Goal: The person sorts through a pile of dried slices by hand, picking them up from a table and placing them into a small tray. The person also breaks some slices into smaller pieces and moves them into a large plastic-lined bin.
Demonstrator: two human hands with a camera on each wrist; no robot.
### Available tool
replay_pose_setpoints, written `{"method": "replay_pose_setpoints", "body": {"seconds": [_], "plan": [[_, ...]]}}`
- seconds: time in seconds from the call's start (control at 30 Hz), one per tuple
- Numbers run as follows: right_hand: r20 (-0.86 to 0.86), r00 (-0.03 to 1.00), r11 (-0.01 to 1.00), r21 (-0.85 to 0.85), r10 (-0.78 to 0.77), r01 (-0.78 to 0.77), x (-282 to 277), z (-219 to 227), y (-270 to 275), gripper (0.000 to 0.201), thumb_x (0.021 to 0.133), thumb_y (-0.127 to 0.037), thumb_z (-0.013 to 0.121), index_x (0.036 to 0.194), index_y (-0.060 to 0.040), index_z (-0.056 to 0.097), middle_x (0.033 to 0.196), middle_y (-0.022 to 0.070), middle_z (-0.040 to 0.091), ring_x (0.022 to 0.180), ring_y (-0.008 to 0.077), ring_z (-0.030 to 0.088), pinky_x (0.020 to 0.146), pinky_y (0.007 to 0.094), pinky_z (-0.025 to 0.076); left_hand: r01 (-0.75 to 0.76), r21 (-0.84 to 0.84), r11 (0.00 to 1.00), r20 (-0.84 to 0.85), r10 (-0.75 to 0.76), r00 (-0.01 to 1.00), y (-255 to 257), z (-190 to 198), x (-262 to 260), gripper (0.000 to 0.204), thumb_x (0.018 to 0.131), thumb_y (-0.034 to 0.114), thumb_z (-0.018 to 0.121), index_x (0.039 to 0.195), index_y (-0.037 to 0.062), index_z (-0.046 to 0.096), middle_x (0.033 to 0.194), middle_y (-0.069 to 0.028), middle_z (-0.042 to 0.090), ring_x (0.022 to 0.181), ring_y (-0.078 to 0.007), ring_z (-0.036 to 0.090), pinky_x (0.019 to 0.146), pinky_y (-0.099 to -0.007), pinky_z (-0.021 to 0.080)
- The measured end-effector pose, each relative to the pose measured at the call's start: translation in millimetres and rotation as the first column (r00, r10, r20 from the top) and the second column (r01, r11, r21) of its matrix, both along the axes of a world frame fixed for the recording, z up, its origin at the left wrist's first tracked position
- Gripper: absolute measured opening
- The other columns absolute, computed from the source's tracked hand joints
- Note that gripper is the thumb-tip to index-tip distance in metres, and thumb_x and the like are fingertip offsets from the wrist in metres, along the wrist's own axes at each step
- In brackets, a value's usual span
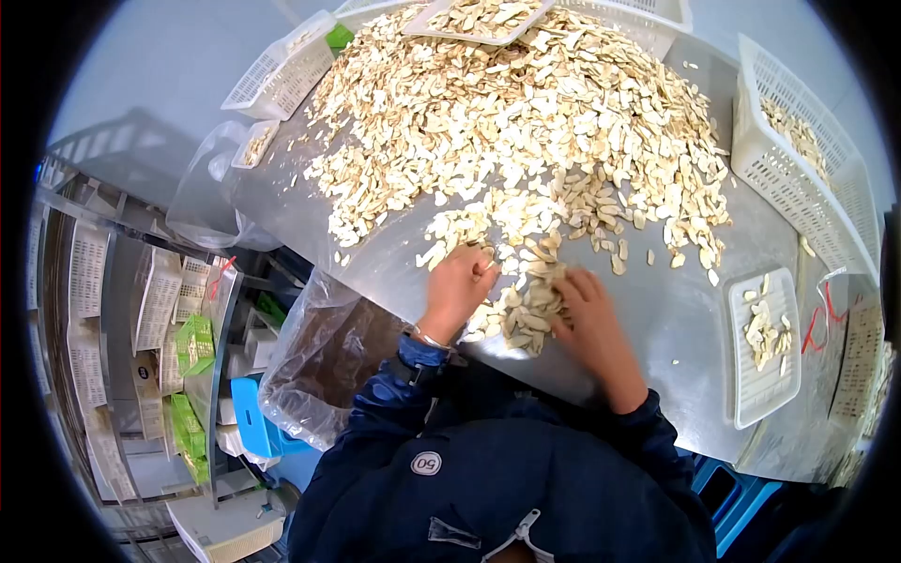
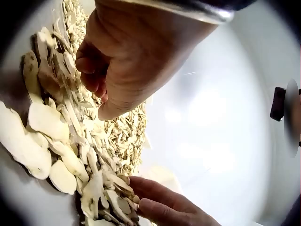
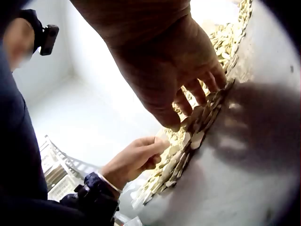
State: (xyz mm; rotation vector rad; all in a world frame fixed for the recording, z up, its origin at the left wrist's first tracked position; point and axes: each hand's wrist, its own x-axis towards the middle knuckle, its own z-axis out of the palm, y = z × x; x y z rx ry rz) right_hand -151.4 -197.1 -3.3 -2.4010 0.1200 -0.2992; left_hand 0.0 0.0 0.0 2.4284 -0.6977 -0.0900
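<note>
Pale, tan-edged dried slices (image 1: pixel 526 314) lie in a small heap at the near edge of the metal table. My left hand (image 1: pixel 458 289) is at the heap's left side, its fingers curled in toward the palm and the thumb close to them. No slice shows between them in the left wrist view, where the hand (image 2: pixel 136 61) hangs over the slices; the palm is hidden. On the heap's right side, my right hand (image 1: pixel 593 324) touches the slices with loosely spread, slightly bent fingers. In the right wrist view the fingertips of this hand (image 3: pixel 164 70) rest along the slices' edge.
A large pile of slices (image 1: pixel 507 113) covers the table's (image 1: pixel 648 328) far part. A tray (image 1: pixel 741 394) with some slices sits at right, below a white basket (image 1: pixel 849 178). Another basket (image 1: pixel 282 80) stands far left. A plastic-lined bin (image 1: pixel 310 375) is beside the near left edge.
</note>
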Motion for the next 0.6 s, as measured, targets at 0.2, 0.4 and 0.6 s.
{"method": "replay_pose_setpoints", "body": {"seconds": [0.2,0.4,0.6], "plan": [[0.044,0.999,0.987,0.162,0.008,-0.015,-5,-10,-6,0.035,0.084,-0.011,0.07,0.117,-0.0023,0.064,0.124,0.0185,0.061,0.12,0.0397,0.055,0.104,0.0457,0.045,0.123,-0.157,0.98,0.125,-0.104,0.987,-10,-4,-9,0.015,0.085,0.011,0.073,0.095,0.0051,0.064,0.095,-0.0123,0.064,0.072,-0.0279,0.064,0.066,-0.0362,0.052],[-0.083,0.977,0.881,0.423,-0.194,0.211,-16,-2,-34,0.026,0.093,-0.009,0.061,0.117,-0.0008,0.064,0.109,0.0144,0.067,0.103,0.0281,0.064,0.091,0.0363,0.051,0.445,-0.333,0.831,0.256,-0.374,0.891,-23,-1,-61,0.036,0.077,0.011,0.078,0.11,0.0052,0.064,0.117,-0.0131,0.064,0.11,-0.0354,0.06,0.093,-0.0438,0.049],[-0.052,0.948,0.746,0.605,-0.313,0.279,-19,-23,-43,0.025,0.096,-0.007,0.059,0.12,0.0005,0.063,0.096,0.0092,0.067,0.083,0.0142,0.06,0.077,0.0296,0.05,0.807,0.061,0.587,0.391,-0.758,0.522,-44,-26,-113,0.023,0.084,0.015,0.069,0.104,0.0058,0.065,0.127,-0.0112,0.058,0.131,-0.0285,0.05,0.111,-0.0465,0.04]]}}
